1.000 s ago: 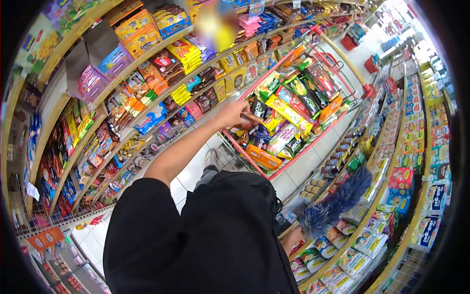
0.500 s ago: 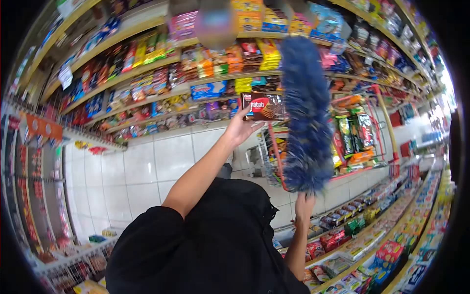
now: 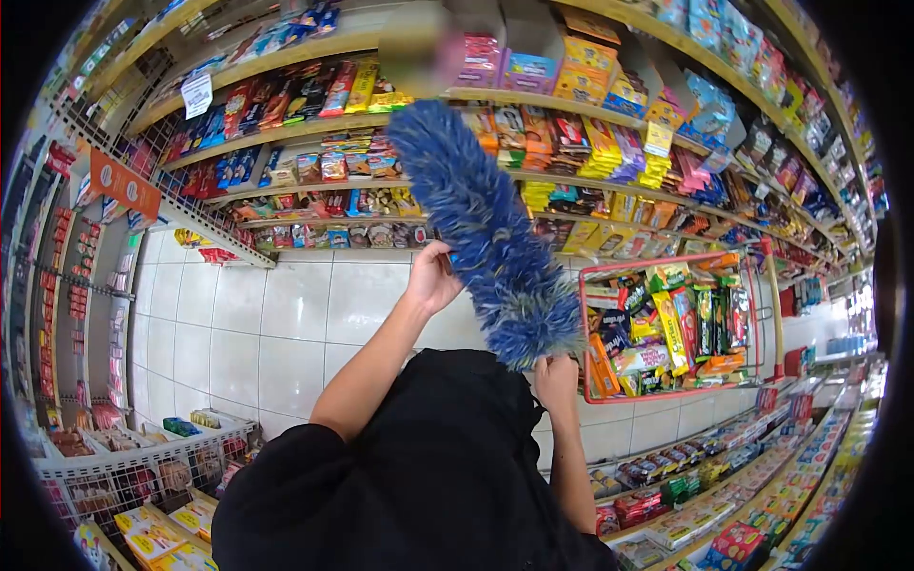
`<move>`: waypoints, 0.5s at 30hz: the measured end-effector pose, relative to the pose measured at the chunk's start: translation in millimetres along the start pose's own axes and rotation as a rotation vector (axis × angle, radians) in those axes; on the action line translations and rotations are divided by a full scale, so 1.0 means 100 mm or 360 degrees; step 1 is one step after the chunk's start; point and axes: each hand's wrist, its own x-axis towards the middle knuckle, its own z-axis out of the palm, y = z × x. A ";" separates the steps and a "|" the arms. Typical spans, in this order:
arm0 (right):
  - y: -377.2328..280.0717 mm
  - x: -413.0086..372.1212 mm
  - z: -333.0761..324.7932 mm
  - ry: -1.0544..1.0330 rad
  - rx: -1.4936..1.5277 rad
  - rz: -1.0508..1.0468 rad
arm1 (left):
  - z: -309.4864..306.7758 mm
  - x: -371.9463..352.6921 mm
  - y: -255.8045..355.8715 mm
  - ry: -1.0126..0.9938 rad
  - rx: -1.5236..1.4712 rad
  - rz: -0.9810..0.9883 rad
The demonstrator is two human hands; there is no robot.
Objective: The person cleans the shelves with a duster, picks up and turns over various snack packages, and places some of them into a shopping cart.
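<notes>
My right hand (image 3: 557,383) is closed around the lower end of a fluffy blue-and-grey duster (image 3: 486,228); its handle is mostly covered by the fingers. The duster slants up and to the left, across the front of the shelves. Close against its left side is my left hand (image 3: 433,278), fingers curled, their tips partly behind the fibres. A tiny blue edge shows at those fingertips, but whatever they hold is hidden by the duster.
A red-rimmed shopping cart (image 3: 624,397) full of snack packs stands at my right. Stocked snack shelves (image 3: 381,179) curve ahead, with more packed shelves (image 3: 705,490) at lower right. A white wire basket rack (image 3: 143,464) stands at lower left, on a tiled floor (image 3: 286,303).
The duster has swung left and tilted from near upright. My left hand has moved slightly left and down, and the chocolate wafer pack it held is out of sight. The view has shifted.
</notes>
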 end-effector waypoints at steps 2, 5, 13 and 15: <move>-0.14 0.12 0.06 0.0019 0.0043 0.0122 | -0.04 -0.06 0.16 0.0042 0.0024 0.0019; -0.50 0.21 0.12 0.0029 0.0181 0.0180 | -0.12 -0.19 0.37 -0.0011 0.0159 0.0075; -0.94 0.22 0.55 -0.0205 -0.0024 -0.0056 | -0.44 -0.07 0.96 -0.0029 0.0276 0.0483; -1.03 0.25 0.71 -0.0148 -0.0033 -0.0039 | -0.38 -0.17 1.11 -0.0273 -0.0362 0.0061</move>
